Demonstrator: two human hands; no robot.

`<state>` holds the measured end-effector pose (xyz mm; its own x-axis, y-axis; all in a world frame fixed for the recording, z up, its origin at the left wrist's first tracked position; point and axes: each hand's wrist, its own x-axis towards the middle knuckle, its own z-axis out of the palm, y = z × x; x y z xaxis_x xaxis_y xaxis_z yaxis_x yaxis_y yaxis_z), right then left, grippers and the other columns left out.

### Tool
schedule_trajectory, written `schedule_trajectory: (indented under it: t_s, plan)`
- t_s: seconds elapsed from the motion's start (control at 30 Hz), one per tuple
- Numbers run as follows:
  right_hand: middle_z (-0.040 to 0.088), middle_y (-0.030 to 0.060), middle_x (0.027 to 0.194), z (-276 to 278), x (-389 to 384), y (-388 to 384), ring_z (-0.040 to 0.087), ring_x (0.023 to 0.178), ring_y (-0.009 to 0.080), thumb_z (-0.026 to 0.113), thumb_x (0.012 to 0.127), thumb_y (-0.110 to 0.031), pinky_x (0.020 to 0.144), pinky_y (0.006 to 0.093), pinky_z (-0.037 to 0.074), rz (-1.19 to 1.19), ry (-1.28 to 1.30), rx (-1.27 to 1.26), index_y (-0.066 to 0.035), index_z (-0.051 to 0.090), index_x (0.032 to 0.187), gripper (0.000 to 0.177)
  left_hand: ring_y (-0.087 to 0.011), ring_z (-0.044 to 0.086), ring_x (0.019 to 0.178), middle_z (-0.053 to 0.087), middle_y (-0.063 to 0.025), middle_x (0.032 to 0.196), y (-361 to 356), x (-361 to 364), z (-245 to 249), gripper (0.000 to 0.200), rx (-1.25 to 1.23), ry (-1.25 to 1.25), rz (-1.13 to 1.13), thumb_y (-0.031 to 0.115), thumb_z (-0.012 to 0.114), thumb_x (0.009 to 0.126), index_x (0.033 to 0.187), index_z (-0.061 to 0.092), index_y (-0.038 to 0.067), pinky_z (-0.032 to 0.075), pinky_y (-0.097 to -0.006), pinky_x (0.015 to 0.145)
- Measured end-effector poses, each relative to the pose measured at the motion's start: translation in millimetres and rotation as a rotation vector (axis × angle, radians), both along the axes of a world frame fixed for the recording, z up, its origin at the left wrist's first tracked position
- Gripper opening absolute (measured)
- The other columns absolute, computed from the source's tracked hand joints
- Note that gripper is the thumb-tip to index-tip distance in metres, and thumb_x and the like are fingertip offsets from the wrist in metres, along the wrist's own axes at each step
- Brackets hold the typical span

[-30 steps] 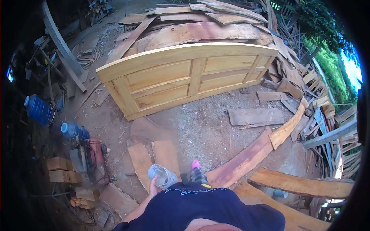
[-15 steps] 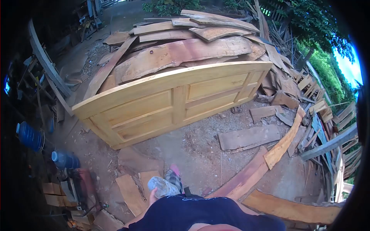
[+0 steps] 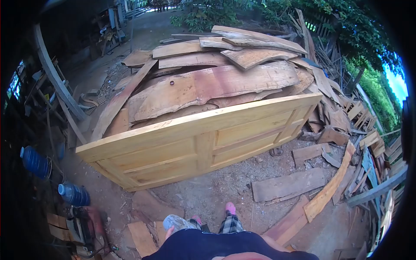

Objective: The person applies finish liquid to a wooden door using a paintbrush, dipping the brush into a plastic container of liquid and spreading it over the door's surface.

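Low in the frame, my left hand grips a cloudy, see-through plastic container. Part of the hand and the container's lower end are hidden by my dark shirt. My right hand is out of sight. In front of me a pale yellow wooden door with recessed panels stands on its long edge, leaning on a pile of rough boards. Neither the hand nor the container touches the door.
Blue water jugs stand at the left, near a reddish machine. Loose planks lie on the dirt ground to the right. A leaning grey post rises at the upper left. Both my feet show below.
My view has shifted, so the door and board pile sit lower in the frame. A second foot has come into sight. The container is now more covered by my shirt, still in my left hand.
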<state>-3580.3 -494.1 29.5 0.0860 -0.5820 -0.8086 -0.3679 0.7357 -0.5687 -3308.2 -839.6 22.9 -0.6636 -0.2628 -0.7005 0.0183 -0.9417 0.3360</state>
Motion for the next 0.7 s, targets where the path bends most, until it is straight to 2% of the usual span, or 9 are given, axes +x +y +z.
schedule_trajectory:
  t_s: [0.17, 0.3, 0.37, 0.4, 0.43, 0.47, 0.53, 0.6, 0.7]
  plan:
    - [0.053, 0.0274, 0.132, -35, -106, -1, 0.054, 0.119, 0.0460, 0.055, 0.092, -0.050, 0.101, 0.0501, 0.044, 0.061, -0.093, 0.038, -0.020, 0.052, 0.138, 0.055, -0.0362, 0.056, 0.118, 0.057, -0.0129, 0.133, 44, -61, -78, 0.062, 0.087, 0.062, 0.084, 0.047, 0.057, 0.091, 0.140, 0.046, 0.010, 0.044, -0.0535, 0.100]
    - [0.053, 0.0280, 0.132, -63, -161, -27, 0.054, 0.119, 0.0462, 0.055, 0.093, -0.052, 0.101, 0.0500, 0.044, 0.103, -0.174, 0.052, -0.020, 0.051, 0.139, 0.056, -0.0370, 0.056, 0.118, 0.056, -0.0129, 0.133, 70, -129, -102, 0.063, 0.138, 0.083, 0.143, 0.048, 0.057, 0.091, 0.140, 0.045, 0.010, 0.044, -0.0546, 0.100]
    - [0.059, 0.0262, 0.112, -59, -218, -72, 0.058, 0.105, 0.0432, 0.050, 0.096, -0.053, 0.093, 0.0504, 0.048, -0.048, 0.412, -0.238, -0.011, 0.061, 0.119, 0.049, -0.0375, 0.056, 0.117, 0.056, -0.0129, 0.134, 73, -154, -119, 0.064, 0.161, 0.101, 0.168, 0.048, 0.057, 0.091, 0.141, 0.045, 0.010, 0.044, -0.0551, 0.100]
    - [0.063, 0.0253, 0.102, -54, -241, -98, 0.061, 0.098, 0.0417, 0.047, 0.098, -0.053, 0.089, 0.0506, 0.049, -0.132, 0.693, -0.385, -0.006, 0.066, 0.109, 0.052, -0.0420, 0.051, 0.123, 0.050, -0.0128, 0.141, 59, -168, -91, 0.073, 0.135, -0.030, 0.011, 0.056, 0.057, 0.088, 0.145, 0.038, 0.014, 0.036, -0.0624, 0.104]
    - [0.063, 0.0226, 0.100, -33, -266, -125, 0.061, 0.098, 0.0407, 0.055, 0.097, -0.045, 0.086, 0.0495, 0.050, -0.336, 0.803, -0.463, -0.005, 0.065, 0.104, 0.042, -0.0420, 0.051, 0.123, 0.050, -0.0128, 0.141, 44, -185, -87, 0.073, 0.134, -0.032, 0.016, 0.056, 0.057, 0.088, 0.145, 0.038, 0.014, 0.036, -0.0624, 0.104]
    - [0.060, 0.0228, 0.095, -17, -289, -151, 0.061, 0.089, 0.0429, 0.061, 0.095, -0.036, 0.078, 0.0488, 0.050, -0.554, 0.868, -0.638, -0.005, 0.065, 0.102, 0.033, -0.0426, 0.049, 0.125, 0.049, -0.0125, 0.142, 37, -197, -89, 0.076, 0.073, -0.070, -0.019, 0.059, 0.058, 0.086, 0.145, 0.038, 0.016, 0.031, -0.0630, 0.106]
    - [0.061, 0.0181, 0.093, -24, -347, -192, 0.061, 0.085, 0.0360, 0.063, 0.095, -0.025, 0.075, 0.0448, 0.049, -0.771, 1.070, -0.980, -0.003, 0.063, 0.103, 0.024, -0.0404, 0.044, 0.131, 0.046, -0.0125, 0.144, 20, -210, -124, 0.079, -0.037, -0.126, -0.051, 0.062, 0.059, 0.084, 0.145, 0.036, 0.018, 0.020, -0.0627, 0.111]
    - [0.061, 0.0139, 0.095, -24, -384, -230, 0.058, 0.087, 0.0273, 0.062, 0.096, -0.021, 0.078, 0.0389, 0.048, -1.003, 1.192, -1.229, -0.001, 0.062, 0.106, 0.022, -0.0391, 0.044, 0.131, 0.045, -0.0135, 0.144, -8, -228, -164, 0.076, -0.158, -0.121, -0.059, 0.058, 0.062, 0.085, 0.145, 0.036, 0.018, 0.024, -0.0653, 0.108]
    - [0.059, 0.0125, 0.095, -43, -404, -286, 0.057, 0.084, 0.0245, 0.064, 0.096, -0.018, 0.076, 0.0368, 0.048, -1.227, 1.307, -1.419, -0.001, 0.062, 0.109, 0.021, -0.0363, 0.045, 0.131, 0.042, -0.0122, 0.147, -51, -252, -248, 0.077, -0.279, -0.072, -0.107, 0.055, 0.062, 0.087, 0.147, 0.031, 0.018, 0.030, -0.0648, 0.104]
